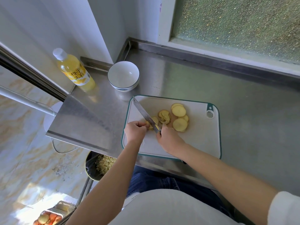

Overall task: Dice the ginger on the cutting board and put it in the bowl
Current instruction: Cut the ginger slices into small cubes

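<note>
1. The right hand (168,140) is curled round the handle of the knife (146,115). The left hand (135,129) pinches a ginger stack (151,123) under the blade.
2. The blade's long axis runs away and leftward. Uncut ginger slices (178,117) lie right of it on the cutting board (203,143).
3. The bowl (123,88) stands on the table (178,75) beyond the board's far-left corner.
4. The bottle (74,69) is labelled "橙子茉莉".

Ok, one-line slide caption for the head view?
Right hand holds the knife over ginger slices the left hand steadies on the cutting board; bowl behind empty.
</note>
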Demonstrator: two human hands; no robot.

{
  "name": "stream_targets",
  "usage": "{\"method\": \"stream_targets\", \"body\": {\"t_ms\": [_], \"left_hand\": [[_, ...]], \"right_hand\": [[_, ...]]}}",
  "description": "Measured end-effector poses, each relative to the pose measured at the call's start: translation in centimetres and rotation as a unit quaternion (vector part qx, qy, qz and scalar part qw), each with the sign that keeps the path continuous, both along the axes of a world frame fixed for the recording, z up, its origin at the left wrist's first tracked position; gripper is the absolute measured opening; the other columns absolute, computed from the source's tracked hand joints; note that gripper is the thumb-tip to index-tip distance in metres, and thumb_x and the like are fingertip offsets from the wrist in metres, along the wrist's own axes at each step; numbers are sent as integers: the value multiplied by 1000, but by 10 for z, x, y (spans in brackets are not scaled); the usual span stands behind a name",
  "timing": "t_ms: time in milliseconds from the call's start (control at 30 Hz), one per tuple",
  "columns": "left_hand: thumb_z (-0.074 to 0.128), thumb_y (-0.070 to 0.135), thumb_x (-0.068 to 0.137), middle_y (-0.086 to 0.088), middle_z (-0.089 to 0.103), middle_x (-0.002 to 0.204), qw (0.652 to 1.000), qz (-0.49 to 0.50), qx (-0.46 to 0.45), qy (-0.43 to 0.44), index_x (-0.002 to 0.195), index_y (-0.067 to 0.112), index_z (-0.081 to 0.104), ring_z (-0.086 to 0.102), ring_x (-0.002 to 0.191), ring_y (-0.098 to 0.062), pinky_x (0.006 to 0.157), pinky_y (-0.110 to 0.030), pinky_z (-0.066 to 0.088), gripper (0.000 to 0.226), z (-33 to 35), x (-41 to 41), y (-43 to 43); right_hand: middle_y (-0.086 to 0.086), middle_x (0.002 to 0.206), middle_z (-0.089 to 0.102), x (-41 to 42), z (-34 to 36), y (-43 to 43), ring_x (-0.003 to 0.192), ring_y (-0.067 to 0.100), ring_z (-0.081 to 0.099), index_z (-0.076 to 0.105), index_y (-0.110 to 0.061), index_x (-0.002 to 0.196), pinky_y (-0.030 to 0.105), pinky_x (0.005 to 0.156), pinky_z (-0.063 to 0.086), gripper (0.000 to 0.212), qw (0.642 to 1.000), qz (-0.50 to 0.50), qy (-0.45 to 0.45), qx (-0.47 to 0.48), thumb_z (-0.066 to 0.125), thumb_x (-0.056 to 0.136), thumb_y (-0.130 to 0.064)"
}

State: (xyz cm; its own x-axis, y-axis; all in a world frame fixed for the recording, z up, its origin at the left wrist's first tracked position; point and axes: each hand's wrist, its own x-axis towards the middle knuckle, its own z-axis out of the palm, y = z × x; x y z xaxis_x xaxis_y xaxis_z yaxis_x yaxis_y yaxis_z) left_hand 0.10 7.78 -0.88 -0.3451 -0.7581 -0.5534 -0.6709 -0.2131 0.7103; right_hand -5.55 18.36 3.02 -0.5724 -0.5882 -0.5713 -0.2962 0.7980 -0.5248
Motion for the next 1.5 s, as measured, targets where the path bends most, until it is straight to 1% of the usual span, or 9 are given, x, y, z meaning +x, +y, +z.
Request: {"method": "stream_targets", "body": {"t_ms": [300,500,733,800,900,967,1067,1267,1500], "left_hand": [[72,10,78,3,63,72,999,-17,-29,11,78,8,70,55,67,-9,53,-10,41,3,-3,4,2],[71,14,79,2,64,75,995,-47,-79,34,84,8,70,55,64,-5,52,-1,39,8,-8,10,5],[60,10,83,-3,59,93,977,-150,-148,21,93,10,59,52,77,-15,59,-12,37,11,-5,12,-8],[55,-3,75,-3,54,111,935,-274,-224,11,106,12,58,50,92,-16,75,-19,40,34,-3,9,-18],[54,-4,72,4,42,137,809,-523,-267,-11,128,24,49,35,127,-17,102,-30,30,63,2,-3,-30],[59,5,79,6,33,146,722,-632,-280,-40,137,29,40,26,135,-16,106,-35,27,65,2,-11,-37],[64,15,83,1,38,140,674,-675,-295,-50,135,26,44,38,127,-21,101,-36,36,56,0,-19,-44],[70,7,77,-7,48,124,725,-641,-253,8,126,18,56,43,112,-25,99,-32,37,51,-3,-21,-46],[73,25,73,-10,46,107,816,-524,-244,-16,114,16,60,44,101,-26,93,-37,41,44,-5,-17,-32]], "right_hand": [[14,81,54,-6,0,5,72,29,50,39,-11,89,30,48,29,11,1000,1,-8,-18,39,97,-19],[23,97,64,-7,5,9,80,35,56,46,-7,92,28,62,33,15,998,-36,22,-52,41,96,-20],[2,67,46,-46,12,21,71,26,44,35,-18,69,27,63,30,26,995,-74,39,-55,42,94,-19],[9,77,53,-59,13,22,76,31,51,47,-10,82,28,65,32,15,994,-81,53,-52,43,94,-19],[13,84,56,-71,15,22,76,28,49,51,-7,90,27,67,33,14,993,-91,59,-56,43,94,-18],[12,83,55,-73,17,22,76,27,48,51,-8,88,28,67,33,13,992,-93,57,-59,44,93,-18],[12,80,53,-72,17,26,74,25,46,48,-10,87,27,65,32,12,993,-88,57,-60,43,94,-19],[11,78,54,-66,11,36,70,26,48,51,-3,98,31,50,30,23,996,-58,45,-40,41,96,-24],[0,65,44,-61,7,40,66,25,43,37,-16,70,23,49,29,27,997,-63,32,-38,41,96,-23]]}}
